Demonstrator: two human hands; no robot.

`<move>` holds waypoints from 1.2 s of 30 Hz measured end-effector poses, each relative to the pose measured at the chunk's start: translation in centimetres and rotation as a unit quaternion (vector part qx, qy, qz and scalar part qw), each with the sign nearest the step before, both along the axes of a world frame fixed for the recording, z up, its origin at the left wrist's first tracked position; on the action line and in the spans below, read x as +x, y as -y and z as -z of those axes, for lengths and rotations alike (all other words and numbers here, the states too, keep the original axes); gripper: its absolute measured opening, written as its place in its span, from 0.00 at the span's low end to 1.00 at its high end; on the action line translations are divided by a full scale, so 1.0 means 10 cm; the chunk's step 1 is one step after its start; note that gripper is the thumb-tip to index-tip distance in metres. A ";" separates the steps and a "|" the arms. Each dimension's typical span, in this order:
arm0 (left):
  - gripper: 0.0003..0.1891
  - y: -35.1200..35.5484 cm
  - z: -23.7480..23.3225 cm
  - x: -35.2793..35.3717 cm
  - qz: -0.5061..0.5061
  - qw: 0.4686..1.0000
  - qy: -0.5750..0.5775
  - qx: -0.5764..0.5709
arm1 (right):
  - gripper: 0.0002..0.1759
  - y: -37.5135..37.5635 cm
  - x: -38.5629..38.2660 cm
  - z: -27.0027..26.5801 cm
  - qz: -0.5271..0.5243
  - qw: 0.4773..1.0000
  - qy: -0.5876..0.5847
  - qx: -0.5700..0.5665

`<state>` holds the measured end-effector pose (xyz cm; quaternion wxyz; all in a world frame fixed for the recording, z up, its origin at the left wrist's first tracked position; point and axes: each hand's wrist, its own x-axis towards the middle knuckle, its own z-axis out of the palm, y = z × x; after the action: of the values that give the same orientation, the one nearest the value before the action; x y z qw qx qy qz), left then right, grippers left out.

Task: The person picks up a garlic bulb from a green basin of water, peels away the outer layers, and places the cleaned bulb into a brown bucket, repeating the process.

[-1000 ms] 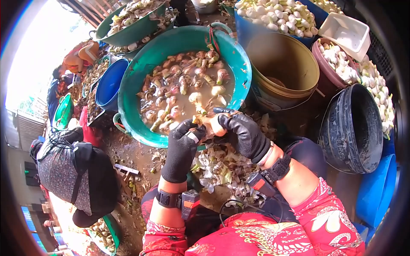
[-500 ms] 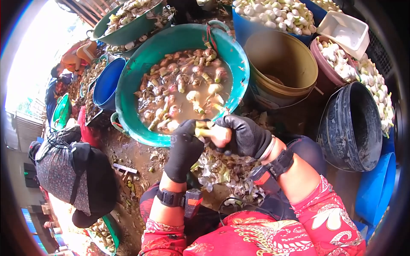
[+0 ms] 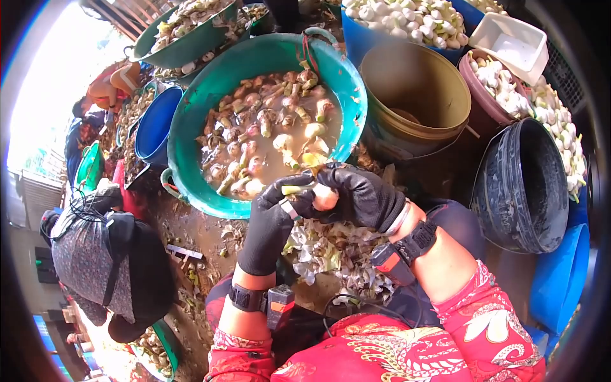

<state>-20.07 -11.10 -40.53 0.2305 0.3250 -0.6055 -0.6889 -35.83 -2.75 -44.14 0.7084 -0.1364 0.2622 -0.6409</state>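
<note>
Between 2 gloved hands (image 3: 305, 205), clamped on it just beside the green tub (image 3: 191, 114), shows pinkish, rounded, smooth, with a pale green stem.

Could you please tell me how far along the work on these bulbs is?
Seemingly done: white bulbs heaped in the blue tub and pink bucket. In hand: one bulb, between the left hand and right hand. Apparently left: many brownish bulbs in murky water in the green basin. Probably well under way, not finished.

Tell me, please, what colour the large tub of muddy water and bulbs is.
The large round plastic tub is teal green, clearest in the head view.
</note>
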 end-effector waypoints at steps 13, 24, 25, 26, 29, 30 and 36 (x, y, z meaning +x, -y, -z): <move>0.16 0.49 0.05 0.31 -0.152 0.984 -0.061 -0.068 | 0.21 -0.15 0.09 0.18 -0.202 0.597 -0.768 -0.110; 0.10 0.24 0.04 0.07 -0.063 0.994 -0.088 0.024 | 0.08 -0.04 -0.05 -0.19 0.038 0.913 -0.405 0.036; 0.10 0.24 0.07 0.07 -0.061 0.994 -0.086 0.030 | 0.08 -0.06 -0.07 -0.26 -0.021 0.912 -0.405 0.064; 0.10 0.25 0.08 0.07 -0.048 0.995 -0.090 0.011 | 0.09 -0.08 -0.08 -0.41 -0.011 0.918 -0.385 0.093; 0.10 0.17 0.00 0.02 -0.059 0.996 -0.061 0.030 | 0.12 -0.02 -0.03 -0.13 0.158 0.931 -0.321 -0.077; 0.11 0.13 -0.05 0.00 -0.061 0.994 -0.062 0.066 | 0.13 -0.04 -0.04 -0.15 0.127 0.937 -0.324 -0.046; 0.10 0.11 0.00 -0.03 -0.020 0.990 -0.022 -0.140 | 0.09 -0.05 -0.03 -0.17 0.123 0.868 -0.478 -0.055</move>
<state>-20.36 -12.19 -40.50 0.3011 0.2863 -0.6842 -0.5993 -36.10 -2.24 -42.43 0.4030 -0.4314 0.5482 -0.5924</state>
